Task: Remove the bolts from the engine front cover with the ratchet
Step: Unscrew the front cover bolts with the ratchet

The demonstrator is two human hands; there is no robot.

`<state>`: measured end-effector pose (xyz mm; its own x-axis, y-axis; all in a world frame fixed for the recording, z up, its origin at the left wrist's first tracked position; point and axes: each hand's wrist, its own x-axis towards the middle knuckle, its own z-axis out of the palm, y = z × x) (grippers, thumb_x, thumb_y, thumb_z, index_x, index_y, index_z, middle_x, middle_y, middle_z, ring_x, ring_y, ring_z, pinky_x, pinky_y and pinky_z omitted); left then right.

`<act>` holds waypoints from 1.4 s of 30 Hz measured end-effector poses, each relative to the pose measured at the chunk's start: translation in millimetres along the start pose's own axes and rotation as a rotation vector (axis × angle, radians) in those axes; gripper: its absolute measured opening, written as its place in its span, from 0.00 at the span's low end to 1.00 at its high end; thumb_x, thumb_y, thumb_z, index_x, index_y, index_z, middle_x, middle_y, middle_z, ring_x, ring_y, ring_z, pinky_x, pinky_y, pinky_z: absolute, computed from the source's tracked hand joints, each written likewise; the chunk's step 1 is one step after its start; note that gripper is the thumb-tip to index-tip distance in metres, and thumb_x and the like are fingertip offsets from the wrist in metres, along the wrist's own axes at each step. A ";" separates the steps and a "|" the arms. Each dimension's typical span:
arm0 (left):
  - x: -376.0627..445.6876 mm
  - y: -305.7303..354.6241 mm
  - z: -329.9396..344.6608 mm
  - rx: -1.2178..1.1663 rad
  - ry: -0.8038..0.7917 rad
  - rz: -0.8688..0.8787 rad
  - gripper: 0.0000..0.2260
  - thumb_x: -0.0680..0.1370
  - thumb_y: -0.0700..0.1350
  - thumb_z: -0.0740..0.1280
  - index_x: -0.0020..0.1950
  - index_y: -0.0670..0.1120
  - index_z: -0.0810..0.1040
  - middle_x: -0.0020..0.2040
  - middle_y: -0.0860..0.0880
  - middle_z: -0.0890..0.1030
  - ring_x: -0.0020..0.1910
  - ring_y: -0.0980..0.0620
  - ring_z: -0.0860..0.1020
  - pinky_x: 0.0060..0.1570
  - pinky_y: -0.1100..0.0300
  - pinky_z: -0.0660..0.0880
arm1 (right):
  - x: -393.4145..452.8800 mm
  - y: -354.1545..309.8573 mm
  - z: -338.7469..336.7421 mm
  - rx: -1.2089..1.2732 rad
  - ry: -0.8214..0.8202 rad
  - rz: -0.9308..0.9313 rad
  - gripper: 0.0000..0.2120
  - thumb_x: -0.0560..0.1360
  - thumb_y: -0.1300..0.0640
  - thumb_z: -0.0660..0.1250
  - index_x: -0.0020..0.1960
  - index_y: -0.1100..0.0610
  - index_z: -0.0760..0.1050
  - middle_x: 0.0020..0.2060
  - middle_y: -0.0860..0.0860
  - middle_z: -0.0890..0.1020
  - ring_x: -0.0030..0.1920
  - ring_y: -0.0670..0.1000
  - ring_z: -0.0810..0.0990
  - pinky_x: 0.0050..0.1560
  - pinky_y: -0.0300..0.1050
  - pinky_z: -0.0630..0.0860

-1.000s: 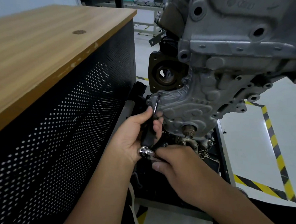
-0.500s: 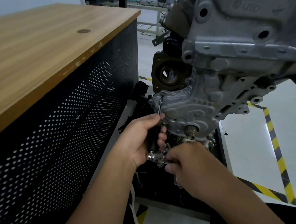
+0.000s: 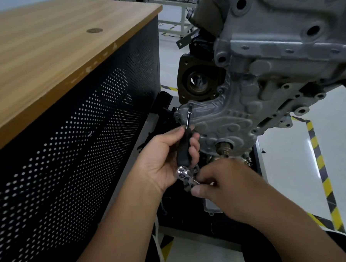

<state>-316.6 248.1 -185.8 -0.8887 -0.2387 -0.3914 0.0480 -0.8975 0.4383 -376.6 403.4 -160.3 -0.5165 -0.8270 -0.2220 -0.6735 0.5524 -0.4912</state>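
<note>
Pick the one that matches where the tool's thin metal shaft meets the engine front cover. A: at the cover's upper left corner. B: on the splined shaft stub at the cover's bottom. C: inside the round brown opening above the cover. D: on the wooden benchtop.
A: the shaft runs up from the black handle in the left hand to a bolt at the upper left corner of the front cover.

L hand [image 3: 165,157] grips black driver handle [image 3: 184,150], shaft tip on front cover [image 3: 224,124] bolt [image 3: 190,105]. R hand [image 3: 225,185] pinches ratchet head [image 3: 183,173].
</note>
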 end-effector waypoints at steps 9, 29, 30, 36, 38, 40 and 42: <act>6.8 -4.5 -8.1 0.440 0.228 0.250 0.08 0.80 0.33 0.67 0.52 0.40 0.85 0.35 0.43 0.79 0.29 0.51 0.75 0.25 0.63 0.72 | -2.6 -2.5 -8.1 -0.125 0.232 -0.143 0.11 0.69 0.39 0.76 0.40 0.45 0.79 0.31 0.37 0.78 0.36 0.37 0.77 0.38 0.39 0.74; 6.4 2.7 -9.9 0.214 0.134 0.069 0.10 0.82 0.35 0.63 0.59 0.33 0.80 0.49 0.36 0.85 0.38 0.48 0.84 0.39 0.57 0.84 | 17.0 15.5 18.0 -0.025 -0.080 -0.160 0.10 0.80 0.46 0.67 0.41 0.46 0.71 0.37 0.44 0.77 0.42 0.46 0.78 0.46 0.47 0.73; 5.9 5.1 -11.4 0.218 0.126 0.060 0.10 0.82 0.35 0.61 0.58 0.33 0.80 0.49 0.36 0.85 0.39 0.48 0.85 0.40 0.56 0.84 | 17.4 14.6 21.8 -0.008 -0.073 -0.176 0.13 0.80 0.46 0.67 0.39 0.45 0.69 0.35 0.44 0.76 0.40 0.46 0.77 0.43 0.46 0.71; 5.8 6.8 -10.1 0.168 0.205 0.064 0.07 0.81 0.33 0.64 0.55 0.34 0.80 0.41 0.39 0.84 0.36 0.49 0.85 0.37 0.54 0.83 | 15.1 2.3 41.2 0.233 0.110 -0.262 0.11 0.78 0.44 0.68 0.43 0.48 0.72 0.33 0.44 0.77 0.34 0.45 0.77 0.35 0.40 0.71; 5.5 6.3 -8.6 0.156 0.226 0.068 0.07 0.80 0.33 0.65 0.56 0.34 0.79 0.42 0.38 0.84 0.36 0.48 0.85 0.36 0.53 0.83 | 12.5 -3.4 50.9 0.330 0.185 -0.258 0.08 0.79 0.45 0.68 0.45 0.47 0.72 0.34 0.43 0.78 0.36 0.45 0.78 0.35 0.37 0.71; 3.3 8.0 -7.7 0.143 0.236 0.071 0.06 0.80 0.32 0.65 0.55 0.33 0.79 0.42 0.37 0.84 0.36 0.47 0.85 0.35 0.52 0.84 | 10.1 -6.6 64.5 0.333 0.274 -0.273 0.07 0.80 0.44 0.65 0.48 0.46 0.71 0.37 0.41 0.78 0.38 0.45 0.78 0.37 0.37 0.72; 2.6 9.6 -7.6 0.135 0.240 0.073 0.05 0.80 0.32 0.65 0.54 0.33 0.79 0.41 0.36 0.84 0.36 0.47 0.85 0.35 0.51 0.83 | 9.4 -9.3 77.4 0.193 0.411 -0.303 0.13 0.81 0.40 0.59 0.49 0.49 0.72 0.40 0.44 0.78 0.38 0.47 0.78 0.37 0.45 0.76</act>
<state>-315.0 236.1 -188.8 -0.7507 -0.3965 -0.5285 0.0324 -0.8210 0.5699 -334.3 382.4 -223.0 -0.5047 -0.8159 0.2822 -0.7349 0.2345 -0.6364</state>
